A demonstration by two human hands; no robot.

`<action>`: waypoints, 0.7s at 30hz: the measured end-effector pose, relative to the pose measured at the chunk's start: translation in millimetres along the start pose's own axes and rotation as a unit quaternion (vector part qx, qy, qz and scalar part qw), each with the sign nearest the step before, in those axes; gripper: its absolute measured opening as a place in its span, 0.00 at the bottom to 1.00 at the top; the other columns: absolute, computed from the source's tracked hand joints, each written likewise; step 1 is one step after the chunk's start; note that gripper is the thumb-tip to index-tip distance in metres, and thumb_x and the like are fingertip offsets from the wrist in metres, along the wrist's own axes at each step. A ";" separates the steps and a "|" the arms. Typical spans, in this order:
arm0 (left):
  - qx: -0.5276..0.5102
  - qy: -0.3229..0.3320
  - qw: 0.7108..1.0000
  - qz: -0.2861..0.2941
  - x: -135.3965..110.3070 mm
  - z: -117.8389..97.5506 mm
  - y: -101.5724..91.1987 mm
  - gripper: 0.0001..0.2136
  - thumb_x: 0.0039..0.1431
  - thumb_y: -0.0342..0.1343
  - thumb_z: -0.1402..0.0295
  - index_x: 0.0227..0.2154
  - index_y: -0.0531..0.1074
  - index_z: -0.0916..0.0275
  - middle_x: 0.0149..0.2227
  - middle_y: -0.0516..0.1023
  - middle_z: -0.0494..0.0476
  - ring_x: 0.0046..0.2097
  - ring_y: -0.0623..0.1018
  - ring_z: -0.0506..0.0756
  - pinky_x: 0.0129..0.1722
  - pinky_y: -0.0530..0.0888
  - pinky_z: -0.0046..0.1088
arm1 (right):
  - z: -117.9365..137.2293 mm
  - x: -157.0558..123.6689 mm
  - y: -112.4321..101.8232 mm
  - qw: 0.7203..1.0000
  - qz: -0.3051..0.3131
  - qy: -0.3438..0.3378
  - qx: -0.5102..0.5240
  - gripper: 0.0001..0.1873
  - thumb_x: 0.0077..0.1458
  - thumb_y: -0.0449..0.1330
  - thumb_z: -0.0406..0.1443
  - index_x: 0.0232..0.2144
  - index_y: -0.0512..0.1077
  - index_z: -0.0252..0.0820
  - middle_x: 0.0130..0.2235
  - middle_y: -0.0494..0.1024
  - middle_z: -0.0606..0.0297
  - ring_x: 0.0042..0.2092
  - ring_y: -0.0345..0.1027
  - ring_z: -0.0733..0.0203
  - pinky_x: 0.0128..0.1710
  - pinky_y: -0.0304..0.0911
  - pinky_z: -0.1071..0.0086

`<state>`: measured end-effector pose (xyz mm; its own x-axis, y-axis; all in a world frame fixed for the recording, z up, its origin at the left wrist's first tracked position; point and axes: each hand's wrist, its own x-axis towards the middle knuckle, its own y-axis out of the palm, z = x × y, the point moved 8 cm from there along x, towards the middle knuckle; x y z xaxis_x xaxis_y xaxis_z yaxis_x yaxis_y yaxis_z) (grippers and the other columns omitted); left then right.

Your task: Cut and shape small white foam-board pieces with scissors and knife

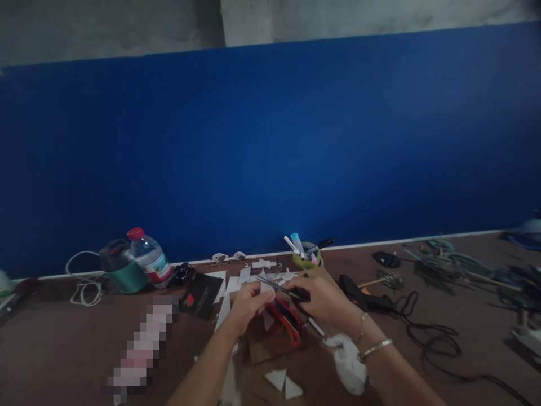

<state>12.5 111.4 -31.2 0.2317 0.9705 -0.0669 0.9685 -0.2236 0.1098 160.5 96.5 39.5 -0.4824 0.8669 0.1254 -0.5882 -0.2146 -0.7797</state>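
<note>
My right hand [323, 299] is closed round the black handles of a pair of scissors [279, 287], whose blades point left. My left hand [247, 304] pinches a small white paper piece [267, 288] right at the blades. Both hands hover over a brown cardboard piece [264, 344] on the brown table [63, 349]. A red-handled cutter [289, 324] lies just under the hands. White paper triangles [284, 384] lie near my forearms, and more white scraps [236, 279] lie beyond the hands.
A water bottle [149, 256] with a red cap and a green-based jug [122, 268] stand at the left by a white cord [84, 287]. A cup of pens [306, 254] sits behind the hands. A black glue gun [366, 293] with its cable and green stems [456, 265] lie right.
</note>
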 end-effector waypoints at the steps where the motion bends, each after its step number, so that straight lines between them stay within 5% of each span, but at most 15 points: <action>1: -0.001 0.000 1.000 0.000 0.0 -0.2 0.2 0.13 0.42 0.62 0.61 0.22 0.72 0.67 0.17 0.67 0.48 0.17 0.56 0.43 0.17 0.47 0.23 | 0.2 -0.1 0.4 1.000 0.004 -0.003 0.007 0.14 0.47 0.59 0.33 0.38 0.76 0.46 0.32 0.80 0.67 0.32 0.71 0.62 0.32 0.59 0.74; 21: -0.004 0.028 0.999 0.029 -3.1 -6.5 6.9 0.15 0.47 0.60 0.56 0.26 0.67 0.64 0.23 0.67 0.47 0.18 0.59 0.43 0.19 0.52 0.22 | -2.9 3.2 -1.7 1.000 -0.016 -0.007 0.020 0.11 0.44 0.64 0.35 0.34 0.76 0.41 0.27 0.77 0.68 0.28 0.65 0.64 0.28 0.58 0.75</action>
<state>17.9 107.4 -23.8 0.2812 0.9596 -0.0048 0.9528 -0.2786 0.1206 161.9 101.0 39.5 -0.4713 0.8676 0.1584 -0.6284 -0.2043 -0.7506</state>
